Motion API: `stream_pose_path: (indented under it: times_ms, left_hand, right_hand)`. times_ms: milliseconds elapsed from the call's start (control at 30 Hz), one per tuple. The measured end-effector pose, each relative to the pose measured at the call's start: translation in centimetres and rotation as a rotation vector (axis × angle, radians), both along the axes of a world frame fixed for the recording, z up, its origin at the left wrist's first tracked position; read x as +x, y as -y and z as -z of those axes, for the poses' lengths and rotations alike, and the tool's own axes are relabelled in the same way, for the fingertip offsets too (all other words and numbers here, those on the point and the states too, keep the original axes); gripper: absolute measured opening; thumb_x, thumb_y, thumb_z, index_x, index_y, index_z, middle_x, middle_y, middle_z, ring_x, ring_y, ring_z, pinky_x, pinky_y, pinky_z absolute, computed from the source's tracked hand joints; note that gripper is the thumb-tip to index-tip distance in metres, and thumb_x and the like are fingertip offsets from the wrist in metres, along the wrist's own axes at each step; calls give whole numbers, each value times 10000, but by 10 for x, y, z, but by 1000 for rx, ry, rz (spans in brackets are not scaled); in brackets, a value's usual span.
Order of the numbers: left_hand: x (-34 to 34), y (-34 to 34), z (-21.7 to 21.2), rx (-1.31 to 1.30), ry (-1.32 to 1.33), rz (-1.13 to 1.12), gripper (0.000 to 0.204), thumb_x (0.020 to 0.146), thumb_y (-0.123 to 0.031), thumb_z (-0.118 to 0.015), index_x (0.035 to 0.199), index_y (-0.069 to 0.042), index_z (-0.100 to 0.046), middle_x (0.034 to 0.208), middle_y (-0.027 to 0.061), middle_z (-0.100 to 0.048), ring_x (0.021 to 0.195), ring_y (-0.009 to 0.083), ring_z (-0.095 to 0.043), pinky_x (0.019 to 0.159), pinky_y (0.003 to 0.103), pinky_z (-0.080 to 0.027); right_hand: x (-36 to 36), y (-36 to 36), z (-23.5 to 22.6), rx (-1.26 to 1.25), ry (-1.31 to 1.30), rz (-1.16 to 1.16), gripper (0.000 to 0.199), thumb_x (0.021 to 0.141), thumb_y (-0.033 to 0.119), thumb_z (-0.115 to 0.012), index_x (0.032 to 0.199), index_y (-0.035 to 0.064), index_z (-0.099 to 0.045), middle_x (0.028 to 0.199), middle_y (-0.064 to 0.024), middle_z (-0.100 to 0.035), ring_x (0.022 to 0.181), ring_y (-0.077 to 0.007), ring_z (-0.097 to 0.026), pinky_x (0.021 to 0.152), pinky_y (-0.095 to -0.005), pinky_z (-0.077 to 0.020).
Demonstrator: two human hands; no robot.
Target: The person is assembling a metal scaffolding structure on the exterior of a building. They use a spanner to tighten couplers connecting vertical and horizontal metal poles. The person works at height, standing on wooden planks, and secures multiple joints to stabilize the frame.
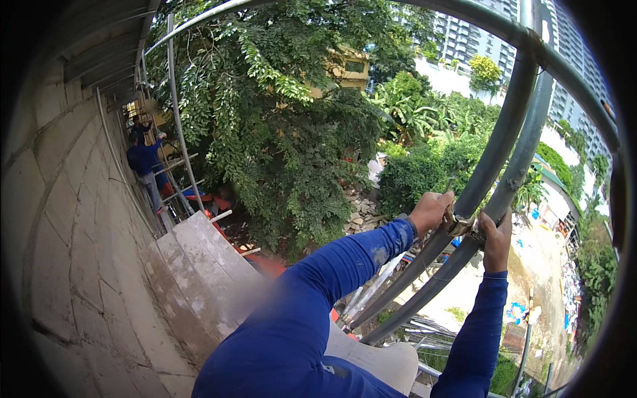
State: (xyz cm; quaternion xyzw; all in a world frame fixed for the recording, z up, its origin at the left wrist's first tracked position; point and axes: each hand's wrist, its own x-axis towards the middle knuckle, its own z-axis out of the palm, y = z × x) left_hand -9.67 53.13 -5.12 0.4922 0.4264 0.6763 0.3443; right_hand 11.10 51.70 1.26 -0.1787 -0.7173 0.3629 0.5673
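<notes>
Two grey scaffold pipes run close together down the right side, a left pipe (pixel 499 149) and a right pipe (pixel 519 174). A metal scaffold clamp (pixel 459 224) sits on them at the height of my hands. My left hand (pixel 431 212) is closed on the clamp from the left, its fingertips against the left pipe. From the right, my right hand (pixel 497 242) grips the right pipe beside the clamp, thumb across the front. The pipe hides its other fingers. Both arms, in blue sleeves, are stretched out.
Plank decking (pixel 192 268) runs along a concrete wall (pixel 79 232) on the left. Farther along it, a person in blue (pixel 142 156) stands near upright poles. A crossing pipe (pixel 577 79) passes overhead. Beyond the scaffold are trees (pixel 279 132) and lower ground with debris.
</notes>
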Motion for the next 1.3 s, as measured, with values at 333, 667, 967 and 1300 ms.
stream_pose_path:
  times_ms: [333,667,967,1300]
  left_hand:
    - [12,34,-21,-73,199,190,216,1060,-293,-564,975,-109,-636,760,-53,-573,607,59,-510,555,262,-414]
    - [3,11,-10,-84,148,131,408,1084,-381,-535,929,-50,-718,784,-22,-650,662,92,-571,617,308,-458]
    - [7,24,-10,-138,247,295,399,1094,-355,-502,1240,-28,-679,1129,95,-753,933,183,-750,828,345,-611]
    - [-12,3,13,-59,73,200,385,1103,-307,-458,1235,-15,-672,1146,100,-749,975,182,-743,860,344,-598]
  right_hand:
    - [16,-10,0,70,82,136,433,880,141,-737,1232,19,-518,1001,-92,-620,891,-185,-604,835,-355,-521]
    - [11,-4,-1,91,62,140,455,889,164,-739,1242,15,-493,1009,-107,-619,907,-208,-612,849,-373,-520]
    - [12,-2,5,65,86,127,475,916,150,-717,1296,-3,-476,1062,-128,-602,962,-213,-594,896,-377,-506]
    - [11,4,0,10,110,129,444,926,137,-734,1267,9,-480,1052,-135,-609,948,-218,-601,888,-385,-510]
